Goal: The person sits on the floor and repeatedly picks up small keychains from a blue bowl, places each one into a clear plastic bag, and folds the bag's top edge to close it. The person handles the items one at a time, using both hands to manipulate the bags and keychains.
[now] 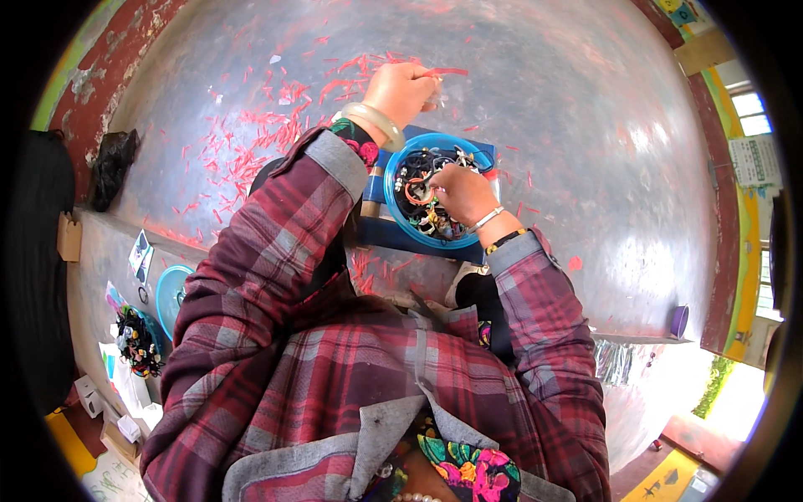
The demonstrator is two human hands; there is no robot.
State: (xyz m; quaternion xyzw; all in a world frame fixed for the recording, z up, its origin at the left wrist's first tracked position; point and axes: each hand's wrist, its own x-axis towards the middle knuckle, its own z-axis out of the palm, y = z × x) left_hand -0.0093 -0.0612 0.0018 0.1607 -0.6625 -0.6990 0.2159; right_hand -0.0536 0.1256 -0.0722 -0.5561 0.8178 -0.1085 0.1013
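My left hand (401, 90) is raised beyond the basin, its fingers closed on a thin red strip (449, 72) that sticks out to the right. A pale bangle (374, 122) circles that wrist. My right hand (465, 194) reaches into a round blue basin (452, 243) with its fingertips pinched together, beside an orange ring-shaped band (418, 192). What lies between those fingertips is too small to make out. Dark hair ties with beads and coloured bits (431, 219) fill the basin. It rests on a dark blue stool or low table (385, 234) in front of my knees.
Red strips (242, 155) litter the grey floor (585, 109), mostly to the left. At left are another blue basin (171, 297), a container heaped with hair ties (138, 341) and a black plastic bag (113, 171). A purple cup (679, 321) stands at right.
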